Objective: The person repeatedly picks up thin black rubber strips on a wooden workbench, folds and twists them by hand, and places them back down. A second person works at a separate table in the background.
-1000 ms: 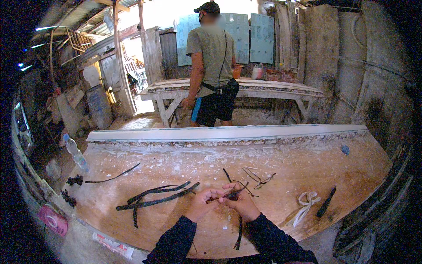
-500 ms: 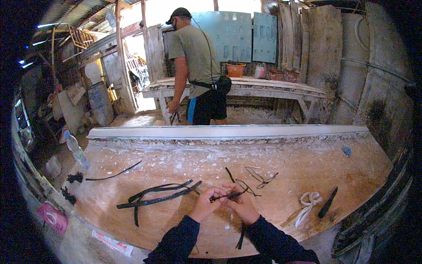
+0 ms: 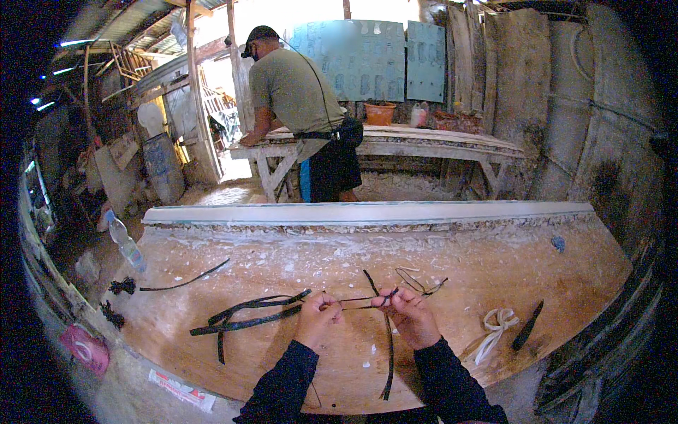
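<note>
Over the near middle of the wooden board (image 3: 247, 381), my left hand (image 3: 318, 322) and my right hand (image 3: 411, 318) pinch a thin black strip (image 3: 357, 302) stretched between them. A short dark end pokes out by the right fingertips. Beside my left hand lies a bundle of black strips (image 3: 247, 318), partly overlapped by that hand. Another black strip (image 3: 388, 360) runs down the board between my forearms. Past my right hand is a thin looped cord (image 3: 428, 288). Further right lie a white tied band (image 3: 498, 326) and a dark pointed tool (image 3: 528, 325), perhaps a knife.
A lone black strip (image 3: 185, 278) and dark knotted bundles (image 3: 123, 285) lie at left, near a plastic bottle (image 3: 126, 244). A white raised ledge (image 3: 367, 213) edges the board's far side. Beyond it, a person (image 3: 300, 106) leans on a bench (image 3: 424, 145).
My hands have drawn apart, pulling the black strip taut between them; before, they were close together over it. The person behind has bent forward and put a hand on the bench.
</note>
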`<state>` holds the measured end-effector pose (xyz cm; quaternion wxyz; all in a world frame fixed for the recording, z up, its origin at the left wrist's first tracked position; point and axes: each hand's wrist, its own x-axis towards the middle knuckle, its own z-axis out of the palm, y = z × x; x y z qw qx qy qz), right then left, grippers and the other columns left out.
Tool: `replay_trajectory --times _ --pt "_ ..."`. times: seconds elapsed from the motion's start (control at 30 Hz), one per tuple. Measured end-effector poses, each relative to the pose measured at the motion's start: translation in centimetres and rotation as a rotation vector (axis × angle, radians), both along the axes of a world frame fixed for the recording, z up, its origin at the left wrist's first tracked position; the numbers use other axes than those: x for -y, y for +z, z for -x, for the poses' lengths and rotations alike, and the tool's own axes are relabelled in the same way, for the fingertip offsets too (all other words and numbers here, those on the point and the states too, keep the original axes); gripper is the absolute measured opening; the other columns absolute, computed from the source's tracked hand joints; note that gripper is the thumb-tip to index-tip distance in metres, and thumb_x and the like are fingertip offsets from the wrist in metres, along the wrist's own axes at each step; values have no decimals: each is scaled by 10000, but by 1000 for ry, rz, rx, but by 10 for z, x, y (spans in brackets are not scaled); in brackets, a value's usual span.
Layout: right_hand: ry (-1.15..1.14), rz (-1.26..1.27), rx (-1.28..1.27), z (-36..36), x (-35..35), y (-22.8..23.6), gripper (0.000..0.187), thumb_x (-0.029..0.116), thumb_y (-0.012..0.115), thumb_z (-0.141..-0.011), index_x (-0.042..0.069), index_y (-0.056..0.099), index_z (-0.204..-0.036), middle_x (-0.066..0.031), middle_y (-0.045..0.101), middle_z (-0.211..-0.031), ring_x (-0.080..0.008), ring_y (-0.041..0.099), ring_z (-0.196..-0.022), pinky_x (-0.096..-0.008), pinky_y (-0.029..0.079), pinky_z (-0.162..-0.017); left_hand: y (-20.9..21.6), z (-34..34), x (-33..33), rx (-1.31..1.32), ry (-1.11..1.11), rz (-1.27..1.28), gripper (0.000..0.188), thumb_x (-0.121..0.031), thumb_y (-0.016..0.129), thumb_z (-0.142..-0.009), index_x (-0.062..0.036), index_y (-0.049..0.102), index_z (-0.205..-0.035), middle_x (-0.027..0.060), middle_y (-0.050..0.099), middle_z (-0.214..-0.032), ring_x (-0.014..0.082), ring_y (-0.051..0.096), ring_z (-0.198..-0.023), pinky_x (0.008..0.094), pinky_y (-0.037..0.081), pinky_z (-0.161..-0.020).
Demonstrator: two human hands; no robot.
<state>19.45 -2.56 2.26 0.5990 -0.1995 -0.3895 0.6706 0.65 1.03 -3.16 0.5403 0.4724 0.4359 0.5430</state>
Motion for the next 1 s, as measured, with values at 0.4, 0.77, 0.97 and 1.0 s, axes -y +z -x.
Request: replay_trajectory --times 0.4,0.77,0.97,1.0 --pt "-534 -361 1113 5 -10 -17 180 86 626 -718 47 576 -886 -73 603 -677 -155 575 -629 -268 439 -574 9 0 11 -163 -256 -79 119 -136 637 -728 -38 590 -777 -2 524 -734 89 491 -716 221 411 -633" --pt "-809 -296 1001 -8 -15 -10 97 90 648 -690 49 609 -768 -84 537 -775 -173 537 -701 -264 413 -617 3 -5 9 -103 -364 -279 134 -108 674 -684 -8 592 -716 16 499 -805 116 491 -764 226 390 -668" --pt "-425 -316 871 -17 -25 -23 47 56 655 -677 37 620 -702 -77 545 -912 -169 512 -856 -284 399 -756 -6 9 -8 -143 110 -186 69 -55 627 -696 -21 571 -674 15 520 -819 104 502 -718 225 409 -606" --pt "-253 -224 754 -16 -23 -24 50 59 647 -688 41 627 -729 -76 542 -937 -165 503 -888 -290 395 -773 -7 10 -11 -122 142 -212 63 -48 636 -683 -6 590 -693 30 530 -857 107 509 -731 224 416 -616"
